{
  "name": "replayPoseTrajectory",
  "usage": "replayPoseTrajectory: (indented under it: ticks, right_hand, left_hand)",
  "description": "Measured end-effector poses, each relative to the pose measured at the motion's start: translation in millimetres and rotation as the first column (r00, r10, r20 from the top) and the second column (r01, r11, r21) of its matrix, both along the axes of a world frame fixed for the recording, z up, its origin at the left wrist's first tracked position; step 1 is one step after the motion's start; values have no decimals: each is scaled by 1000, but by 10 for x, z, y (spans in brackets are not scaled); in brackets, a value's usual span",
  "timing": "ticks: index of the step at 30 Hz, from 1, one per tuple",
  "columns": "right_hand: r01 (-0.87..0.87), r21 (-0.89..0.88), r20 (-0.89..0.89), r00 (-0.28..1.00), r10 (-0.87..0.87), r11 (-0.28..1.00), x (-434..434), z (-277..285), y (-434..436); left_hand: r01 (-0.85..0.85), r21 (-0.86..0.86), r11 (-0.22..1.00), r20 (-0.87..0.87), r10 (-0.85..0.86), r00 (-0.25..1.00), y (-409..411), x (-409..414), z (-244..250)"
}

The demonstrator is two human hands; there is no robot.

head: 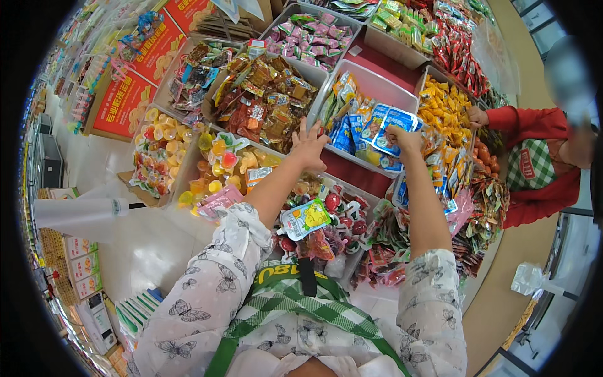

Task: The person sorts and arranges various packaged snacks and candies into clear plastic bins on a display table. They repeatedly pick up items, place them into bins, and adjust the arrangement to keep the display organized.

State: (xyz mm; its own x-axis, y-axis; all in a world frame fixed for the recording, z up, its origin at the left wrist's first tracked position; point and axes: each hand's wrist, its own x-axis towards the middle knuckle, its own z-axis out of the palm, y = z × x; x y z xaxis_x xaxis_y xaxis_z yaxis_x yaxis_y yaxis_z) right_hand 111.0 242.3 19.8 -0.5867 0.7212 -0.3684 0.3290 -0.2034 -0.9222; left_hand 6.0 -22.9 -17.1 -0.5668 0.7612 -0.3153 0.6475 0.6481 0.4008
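Observation:
My right hand (406, 140) grips the edge of a blue-and-white snack packet (395, 126) over a white plastic bin (377, 85). Another blue packet (374, 121) lies against it, and more blue packets (346, 134) fill the bin's near part. My left hand (308, 148) has its fingers spread at the bin's left corner and holds nothing visible. Just left of that hand is a bin of brown wrapped snacks (268, 101). Below my arms, a white and yellow spouted pouch (306, 219) lies on red and clear jelly sweets (346, 212).
Jelly cups (162, 141) fill bins at the left; pink-wrapped sweets (311, 40) are at the top. Yellow packets (440, 103) lie to the right, where a co-worker's hand (477, 117) reaches in. A roll of plastic bags (80, 207) juts out at the left.

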Motion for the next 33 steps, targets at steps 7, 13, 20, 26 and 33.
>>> replayPoseTrajectory:
  ticks: [7,13,20,26,33]
  right_hand:
    - [-125,-94,-116,987,114,988,-522,558,-725]
    - [-120,-64,-125,986,112,991,-1593,684,-1376]
    - [-324,491,667,737,-110,809,-2263,503,-1940]
    - [-335,523,702,691,-173,784,-2725,3,-2173]
    - [-245,549,625,755,-198,799,-2703,-218,-2142]
  left_hand:
    - [128,56,990,58,-131,990,-167,-117,-8]
    - [306,136,942,37,-314,949,-368,-314,-146]
    - [282,412,867,-113,-258,959,-526,-363,-424]
    - [-476,653,589,756,-466,460,-460,-326,-677]
    - [-46,692,721,306,-234,923,-398,-334,-1233]
